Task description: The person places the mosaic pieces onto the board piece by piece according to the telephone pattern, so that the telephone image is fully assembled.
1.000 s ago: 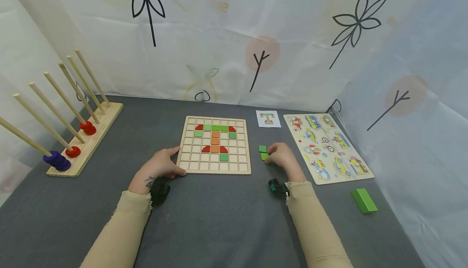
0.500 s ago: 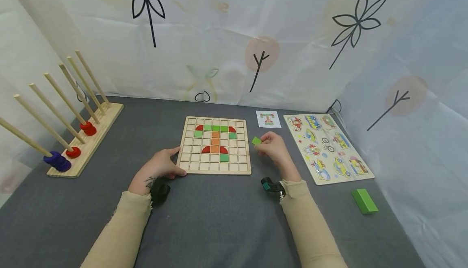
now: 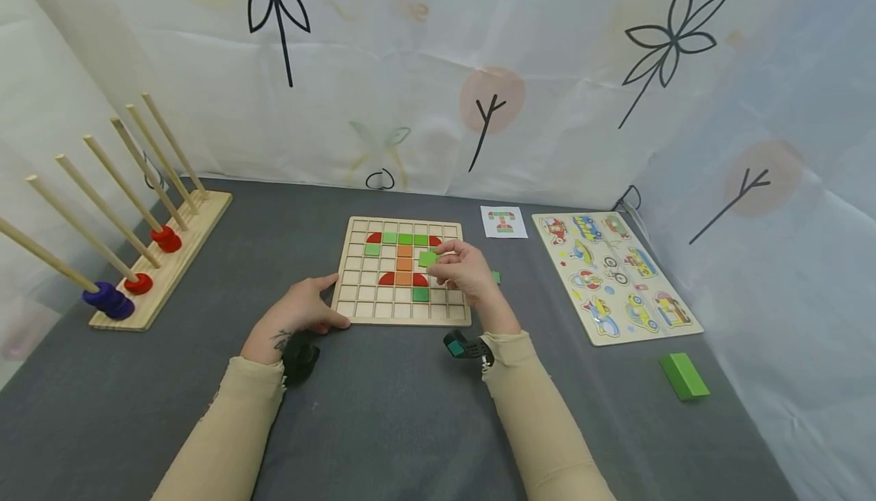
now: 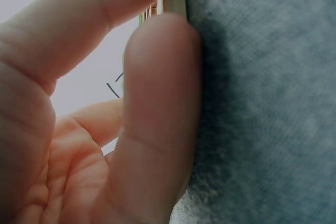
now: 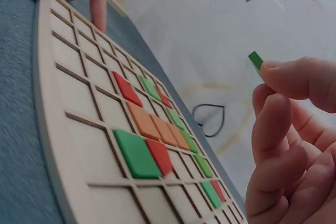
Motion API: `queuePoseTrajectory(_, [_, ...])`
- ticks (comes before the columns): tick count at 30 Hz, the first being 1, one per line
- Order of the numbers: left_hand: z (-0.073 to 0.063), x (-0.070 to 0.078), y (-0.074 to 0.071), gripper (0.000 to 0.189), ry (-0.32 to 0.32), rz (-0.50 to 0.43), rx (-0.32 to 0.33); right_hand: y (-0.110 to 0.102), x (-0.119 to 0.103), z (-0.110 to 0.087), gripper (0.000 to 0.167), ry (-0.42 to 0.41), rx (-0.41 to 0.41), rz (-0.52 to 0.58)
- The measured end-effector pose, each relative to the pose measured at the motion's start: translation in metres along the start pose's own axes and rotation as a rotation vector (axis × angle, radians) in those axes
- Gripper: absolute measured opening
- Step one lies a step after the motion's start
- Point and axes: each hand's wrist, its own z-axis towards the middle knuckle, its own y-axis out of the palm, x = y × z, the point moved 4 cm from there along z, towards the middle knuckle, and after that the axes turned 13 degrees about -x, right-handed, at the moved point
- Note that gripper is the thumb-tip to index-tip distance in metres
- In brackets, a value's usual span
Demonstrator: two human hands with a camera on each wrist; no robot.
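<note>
A light wooden grid board (image 3: 363, 296) lies flat, with red, orange and green pieces set in several of its squares. My left hand (image 3: 297, 311) holds its near left corner, thumb at the front edge and index finger at the left side. Over the board's right half, my right hand (image 3: 468, 277) pinches a green square tile (image 5: 255, 59) between thumb and index finger. The tile is raised clear of the grid in the right wrist view. Another green tile (image 3: 496, 277) lies on the table beyond the right hand, partly hidden by it.
A small pattern card (image 3: 504, 222) lies behind the board to the right. Farther right are a picture puzzle board (image 3: 605, 269) and a green block (image 3: 684, 376). At left stands a wooden peg rack (image 3: 164, 265) with red and blue rings.
My right hand has picked up a green tile from the table right of the board and carried it left over the grid. The left hand stays at the corner.
</note>
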Motion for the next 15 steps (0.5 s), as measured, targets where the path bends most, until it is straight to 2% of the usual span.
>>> queuePoseTrajectory(6, [-0.001,0.001,0.000,0.099,-0.009,-0.009,0.002,0.024,0.007,0.008,0.029,0.085,-0.047,-0.154])
queuePoseTrajectory(12, [-0.002,0.002,0.001,0.099,-0.016,-0.011,-0.001,0.036,0.011,0.011,0.027,0.130,-0.018,-0.415])
queuePoseTrajectory(15, [-0.002,0.002,0.000,0.099,-0.020,-0.007,-0.004,0.038,0.013,0.012,0.027,0.144,-0.002,-0.507])
